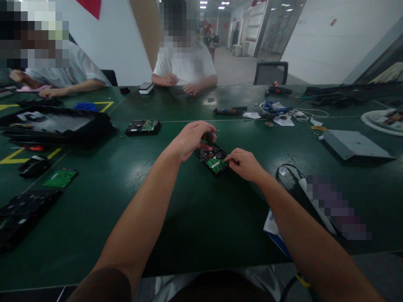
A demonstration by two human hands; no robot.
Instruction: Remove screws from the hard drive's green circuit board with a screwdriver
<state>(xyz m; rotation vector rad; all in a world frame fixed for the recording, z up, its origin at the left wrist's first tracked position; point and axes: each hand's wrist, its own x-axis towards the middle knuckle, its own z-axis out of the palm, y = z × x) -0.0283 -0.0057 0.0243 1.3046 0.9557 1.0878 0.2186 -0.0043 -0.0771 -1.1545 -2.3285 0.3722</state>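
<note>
A black hard drive (216,164) with a green circuit board lies tilted across the table in front of me. My left hand (197,138) is curled over its far end, fingers closed around something small and dark that I cannot make out. At the drive's right edge, my right hand (244,163) has thumb and fingertips pinched against the corner of the board. Its fingertips partly cover that corner.
Another hard drive (143,127) lies left of my hands. Farther left are a black tray-like casing (56,126), a loose green circuit board (61,178) and a black part (27,214). To the right stand a grey metal box (355,144) and a white power strip (317,205). Two people sit opposite.
</note>
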